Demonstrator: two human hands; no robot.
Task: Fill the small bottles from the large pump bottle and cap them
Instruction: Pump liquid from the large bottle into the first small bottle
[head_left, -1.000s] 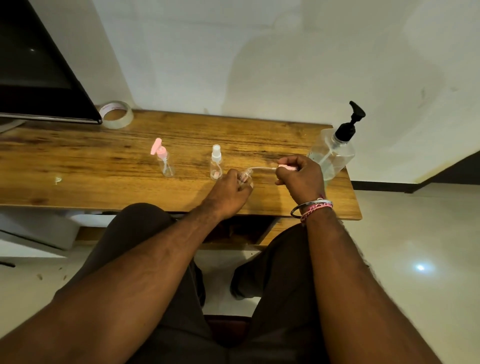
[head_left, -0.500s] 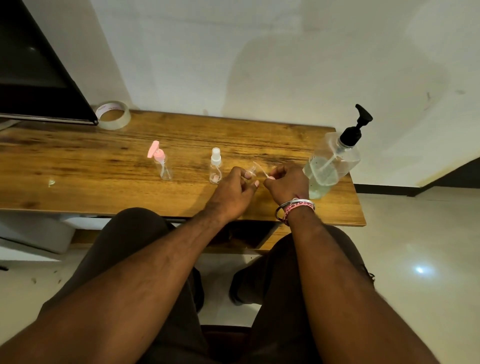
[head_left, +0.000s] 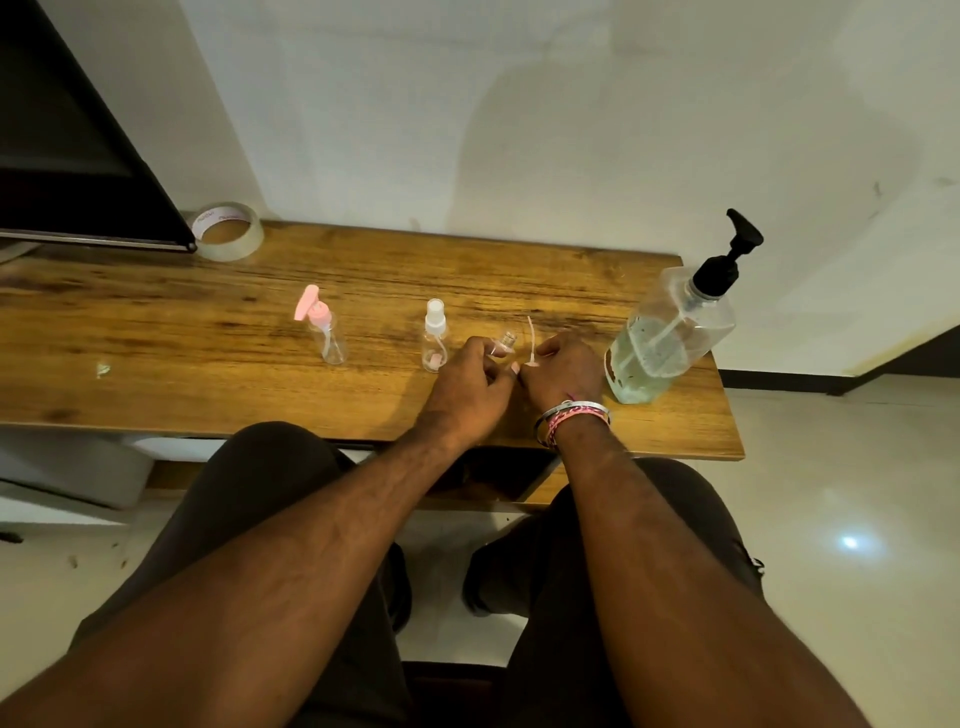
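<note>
I see open tabletop (head_left: 156, 332) left of the pink pump bottle (head_left: 322, 327), while the spray bottle (head_left: 435, 338) and large pump bottle (head_left: 670, 338) flank both hands closely.

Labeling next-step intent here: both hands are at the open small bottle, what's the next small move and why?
Probably set the cap with its tube down on the table. The left hand grips the open small bottle, its neck bare, and the right hand pinches the cap, tube pointing up. The pump bottle stands just to the right, so a freed right hand could reach it to fill.
</note>
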